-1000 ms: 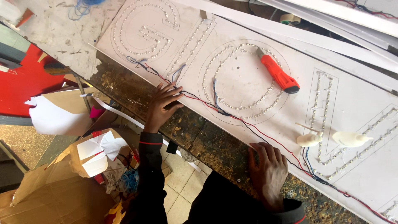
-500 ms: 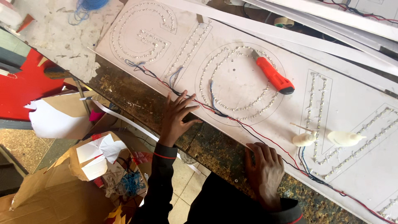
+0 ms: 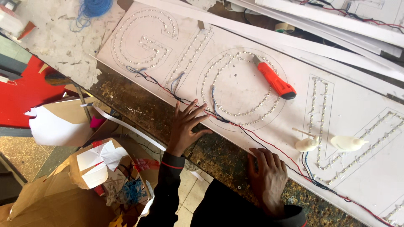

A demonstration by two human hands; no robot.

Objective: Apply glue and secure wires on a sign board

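While the left hand (image 3: pixel 187 126) lies open with fingers spread on the near edge of the white sign board (image 3: pixel 235 84), its fingertips touch the red and black wires (image 3: pixel 252 134) running along that edge. The right hand (image 3: pixel 267 178) rests flat and open (palm down, gripping nothing) on the worn workbench (image 3: pixel 126 101), fingertips at the board's edge beside the same wires. An orange utility knife (image 3: pixel 275 80) lies untouched inside the round letter outlined in small lights, and two small white glue bottles (image 3: pixel 330 143) lie farther right.
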